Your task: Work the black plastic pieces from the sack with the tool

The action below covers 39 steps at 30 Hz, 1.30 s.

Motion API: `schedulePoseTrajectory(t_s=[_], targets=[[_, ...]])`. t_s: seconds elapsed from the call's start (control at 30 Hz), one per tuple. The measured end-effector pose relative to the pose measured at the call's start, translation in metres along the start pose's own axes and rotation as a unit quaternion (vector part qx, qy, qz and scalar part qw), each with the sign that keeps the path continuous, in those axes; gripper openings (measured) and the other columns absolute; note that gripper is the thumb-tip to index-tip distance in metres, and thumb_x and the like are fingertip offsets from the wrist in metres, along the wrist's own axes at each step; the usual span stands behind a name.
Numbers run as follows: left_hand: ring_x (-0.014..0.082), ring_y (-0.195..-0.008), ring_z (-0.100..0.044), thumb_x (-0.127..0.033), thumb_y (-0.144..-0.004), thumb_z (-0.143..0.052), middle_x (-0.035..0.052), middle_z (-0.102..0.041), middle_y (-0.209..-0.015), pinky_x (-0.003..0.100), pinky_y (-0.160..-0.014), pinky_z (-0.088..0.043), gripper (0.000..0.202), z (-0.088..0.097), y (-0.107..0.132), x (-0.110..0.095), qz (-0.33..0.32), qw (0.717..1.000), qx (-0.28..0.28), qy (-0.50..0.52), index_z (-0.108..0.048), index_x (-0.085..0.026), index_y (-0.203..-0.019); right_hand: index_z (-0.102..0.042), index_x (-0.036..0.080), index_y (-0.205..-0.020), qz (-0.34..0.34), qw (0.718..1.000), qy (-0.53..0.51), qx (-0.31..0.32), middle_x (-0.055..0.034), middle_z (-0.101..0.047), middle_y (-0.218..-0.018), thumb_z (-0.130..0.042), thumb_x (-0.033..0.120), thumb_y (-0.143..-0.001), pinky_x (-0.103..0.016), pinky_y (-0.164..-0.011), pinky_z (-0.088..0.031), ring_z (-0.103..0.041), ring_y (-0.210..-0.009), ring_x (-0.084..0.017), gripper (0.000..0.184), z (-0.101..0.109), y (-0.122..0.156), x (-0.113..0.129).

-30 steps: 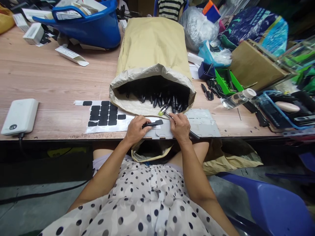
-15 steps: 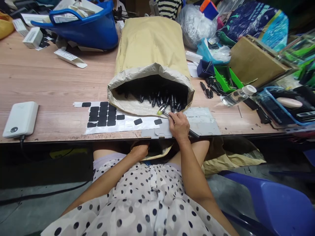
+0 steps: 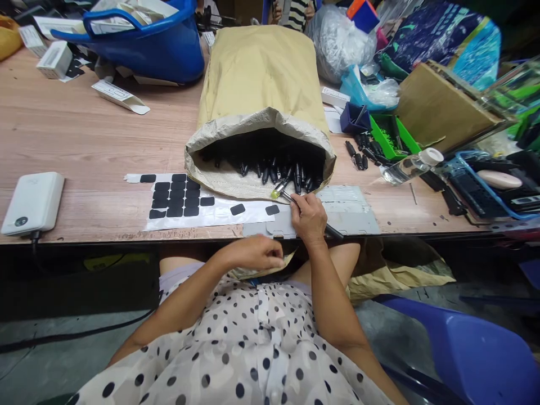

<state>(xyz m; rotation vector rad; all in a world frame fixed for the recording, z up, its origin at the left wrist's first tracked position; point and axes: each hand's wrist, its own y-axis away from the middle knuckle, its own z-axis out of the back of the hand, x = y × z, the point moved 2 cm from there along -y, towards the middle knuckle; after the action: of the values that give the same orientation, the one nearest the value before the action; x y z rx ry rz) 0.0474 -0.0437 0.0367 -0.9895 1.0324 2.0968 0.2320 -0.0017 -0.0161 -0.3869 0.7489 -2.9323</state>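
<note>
My right hand [image 3: 310, 216] rests on the table's front edge, closed round a thin tool [image 3: 282, 194] with a yellow-green tip and a dark handle that sticks out behind the hand. The tip lies at the mouth of a big brown paper sack [image 3: 261, 73] full of black pens [image 3: 274, 169]. My left hand [image 3: 253, 253] is below the table edge, fingers stretched to the right over a small paper bag [image 3: 291, 257] in my lap, with nothing seen in them. A white sheet of black stickers [image 3: 179, 199] lies left of my right hand.
A grey flat card [image 3: 350, 208] lies under my right hand. A white power bank [image 3: 31, 202] sits front left, a blue basket [image 3: 143, 42] back left. At the right are a water bottle [image 3: 411, 166], a green tray [image 3: 390, 135] and a cardboard box [image 3: 439, 109]. A blue chair [image 3: 464, 349] stands at lower right.
My left hand held a black pen at the table edge, dropped below the table to the lap bag, and now comes up without it. My right hand has stayed put.
</note>
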Motion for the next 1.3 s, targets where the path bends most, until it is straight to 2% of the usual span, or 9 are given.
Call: schedulePoseTrajectory(t_s=[0.03,0.1,0.2,0.27,0.37,0.5,0.7,0.93,1.3], targets=[[0.0169,-0.063,-0.065,-0.035,-0.091,-0.060,-0.0004,-0.070,-0.074,0.029,-0.063,-0.051,0.017,0.015,-0.003,-0.001,-0.012,0.998,-0.045,0.039,-0.070,-0.021,-0.088,-0.072,0.024,-0.112,-0.001,1.000,-0.001,0.000,-0.0078,-0.060,-0.094,-0.049,0.025,-0.095,-0.034,-0.078,-0.043,-0.051,-0.087,-0.023,0.028,0.000,0.000,0.000],[0.0175,-0.064,-0.062,-0.041,-0.091,-0.059,0.0011,-0.067,-0.073,0.029,-0.061,-0.049,0.024,0.050,-0.015,0.008,0.013,0.966,-0.255,0.052,-0.065,-0.020,-0.082,-0.072,0.024,-0.111,-0.004,1.000,-0.005,0.002,-0.0079,-0.060,-0.094,-0.049,0.025,-0.095,-0.035,-0.077,-0.043,-0.052,-0.087,-0.023,0.028,0.000,0.000,0.000],[0.0234,-0.088,-0.064,-0.045,-0.092,-0.059,0.0065,-0.067,-0.086,0.035,-0.077,-0.052,0.025,0.096,-0.037,0.036,0.079,0.829,-0.554,0.021,-0.060,-0.021,-0.087,-0.072,0.024,-0.111,-0.006,1.000,-0.010,0.010,-0.0080,-0.060,-0.094,-0.050,0.026,-0.094,-0.035,-0.078,-0.043,-0.052,-0.088,-0.023,0.027,0.000,0.000,0.000],[0.0285,-0.102,-0.063,-0.045,-0.087,-0.066,0.0105,-0.067,-0.095,0.039,-0.086,-0.052,0.025,0.116,-0.051,0.055,0.110,0.768,-0.631,0.020,-0.058,-0.021,-0.091,-0.072,0.024,-0.110,-0.006,1.000,-0.011,0.011,-0.0079,-0.060,-0.094,-0.050,0.026,-0.094,-0.034,-0.078,-0.043,-0.052,-0.088,-0.023,0.027,0.001,0.000,0.000],[0.0349,-0.107,-0.062,-0.041,-0.081,-0.073,0.0137,-0.067,-0.096,0.045,-0.090,-0.051,0.027,0.131,-0.067,0.073,0.177,0.757,-0.628,0.032,-0.058,-0.020,-0.089,-0.071,0.025,-0.110,-0.006,1.000,-0.009,0.008,-0.0076,-0.060,-0.094,-0.050,0.026,-0.094,-0.034,-0.078,-0.043,-0.052,-0.087,-0.023,0.026,0.001,-0.001,0.000],[0.0336,-0.098,-0.065,-0.033,-0.082,-0.070,0.0117,-0.067,-0.085,0.044,-0.088,-0.050,0.018,0.133,-0.065,0.073,0.225,0.769,-0.599,0.007,-0.059,-0.020,-0.079,-0.072,0.024,-0.109,-0.003,1.000,-0.008,0.007,-0.0073,-0.061,-0.093,-0.051,0.025,-0.094,-0.034,-0.078,-0.043,-0.052,-0.086,-0.022,0.026,0.002,-0.001,0.000],[0.0198,-0.077,-0.061,-0.033,-0.089,-0.060,0.0023,-0.064,-0.078,0.032,-0.074,-0.049,0.013,0.096,-0.030,0.046,0.091,0.804,-0.586,-0.043,-0.059,-0.021,-0.085,-0.071,0.025,-0.109,-0.010,1.000,-0.014,0.006,-0.0074,-0.061,-0.094,-0.051,0.025,-0.094,-0.034,-0.078,-0.043,-0.052,-0.088,-0.023,0.025,0.001,-0.001,0.001],[0.0185,-0.081,-0.059,-0.026,-0.085,-0.066,0.0014,-0.064,-0.087,0.030,-0.073,-0.049,0.007,0.035,-0.008,0.048,-0.045,0.889,-0.447,-0.092,-0.061,-0.022,-0.086,-0.072,0.025,-0.107,0.002,1.000,0.003,-0.015,-0.0071,-0.061,-0.093,-0.051,0.027,-0.094,-0.033,-0.077,-0.044,-0.053,-0.085,-0.022,0.025,-0.001,-0.001,-0.001],[0.0202,-0.086,-0.059,-0.024,-0.081,-0.068,0.0014,-0.063,-0.085,0.032,-0.078,-0.049,0.006,0.037,-0.015,0.063,-0.048,0.904,-0.414,-0.096,-0.068,-0.022,-0.086,-0.073,0.023,-0.108,-0.007,1.000,-0.012,0.001,-0.0081,-0.063,-0.092,-0.051,0.026,-0.093,-0.035,-0.078,-0.045,-0.055,-0.086,-0.023,0.027,0.001,-0.004,-0.002]])
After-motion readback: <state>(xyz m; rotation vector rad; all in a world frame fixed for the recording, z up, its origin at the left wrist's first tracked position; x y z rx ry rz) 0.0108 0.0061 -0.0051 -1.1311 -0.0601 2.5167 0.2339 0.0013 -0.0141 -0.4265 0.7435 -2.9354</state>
